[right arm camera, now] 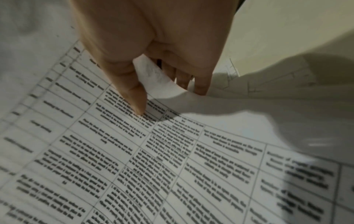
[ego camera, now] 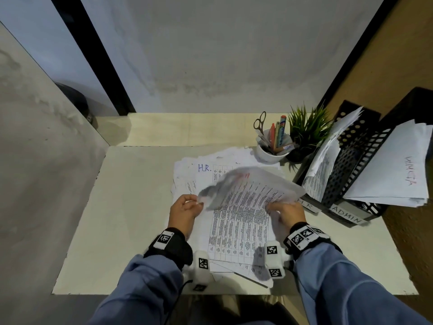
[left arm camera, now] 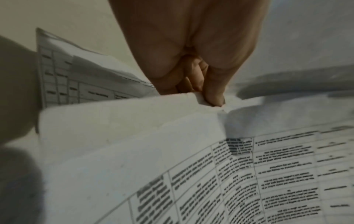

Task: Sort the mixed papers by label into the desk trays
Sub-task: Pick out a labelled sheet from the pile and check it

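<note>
- White printed sheet (ego camera: 248,191), blurred, held above the paper pile (ego camera: 203,170) in the middle of the worktop (ego camera: 131,207).
- Left hand (ego camera: 185,211) pinches its left edge; right hand (ego camera: 289,213) has a closed grip on the right edge, thumb on top.
- Black desk trays (ego camera: 351,158), tagged H.R. and ADMIN, stand at right and hold papers.
- Pen cup (ego camera: 271,148) and plant (ego camera: 307,130) sit just beyond the pile.

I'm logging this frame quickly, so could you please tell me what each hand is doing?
Left hand: pinches the edge of the lifted white printed sheet.
Right hand: grips the same sheet's other edge.
</note>
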`<state>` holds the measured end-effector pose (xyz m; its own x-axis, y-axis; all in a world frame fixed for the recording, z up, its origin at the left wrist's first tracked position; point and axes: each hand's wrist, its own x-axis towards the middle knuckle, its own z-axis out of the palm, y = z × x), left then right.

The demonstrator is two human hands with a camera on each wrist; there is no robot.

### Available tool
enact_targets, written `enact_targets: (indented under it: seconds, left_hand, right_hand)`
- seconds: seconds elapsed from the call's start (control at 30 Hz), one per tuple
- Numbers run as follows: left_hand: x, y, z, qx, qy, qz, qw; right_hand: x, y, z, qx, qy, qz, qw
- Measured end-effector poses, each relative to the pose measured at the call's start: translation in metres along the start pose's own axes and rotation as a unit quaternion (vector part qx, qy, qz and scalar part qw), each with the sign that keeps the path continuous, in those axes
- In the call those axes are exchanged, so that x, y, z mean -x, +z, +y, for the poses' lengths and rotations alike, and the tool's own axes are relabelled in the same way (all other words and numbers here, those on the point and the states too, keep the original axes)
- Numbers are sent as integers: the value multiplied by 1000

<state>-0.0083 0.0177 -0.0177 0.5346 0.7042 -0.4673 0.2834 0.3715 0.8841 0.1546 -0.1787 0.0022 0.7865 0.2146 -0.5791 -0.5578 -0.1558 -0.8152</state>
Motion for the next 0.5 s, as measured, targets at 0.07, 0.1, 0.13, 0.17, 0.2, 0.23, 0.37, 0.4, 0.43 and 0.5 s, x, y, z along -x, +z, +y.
enact_targets:
  seconds: [0.07,0.1,0.13,0.17,0.2,0.23,0.37,0.4,0.43,0.5]
  left_hand:
    - [0,0,0,24,-16,-13,999]
    - [1,1,3,25,-23,-22,999]
    - [2,2,5,20,-29,-28,999]
    - [2,3,6,13,-32,-34,999]
    - [2,3,7,7,-37,-40,998]
    - [2,4,9,-2,-43,-43,998]
    - [5,3,10,22,-84,-80,993]
    - [8,4,13,48,-93,-90,990]
    - [11,5,16,67,-97,-103,988]
    - [11,6,17,76,-101,-111,986]
  right_hand:
    - [1,0,-5,-23,11,5,1000]
    - [3,0,-6,-47,13,-1,999]
    - [3,0,-6,-76,15,-11,997]
    - [4,1,-6,-101,16,-10,995]
    - [5,3,-5,-121,16,-8,993]
    - [4,3,-3,-141,16,-5,990]
    - [1,0,1,-142,45,-11,989]
    - [-1,-2,2,-138,56,-19,989]
    - [-1,-3,3,-137,66,-29,988]
    - [-2,-4,4,-139,77,-36,987]
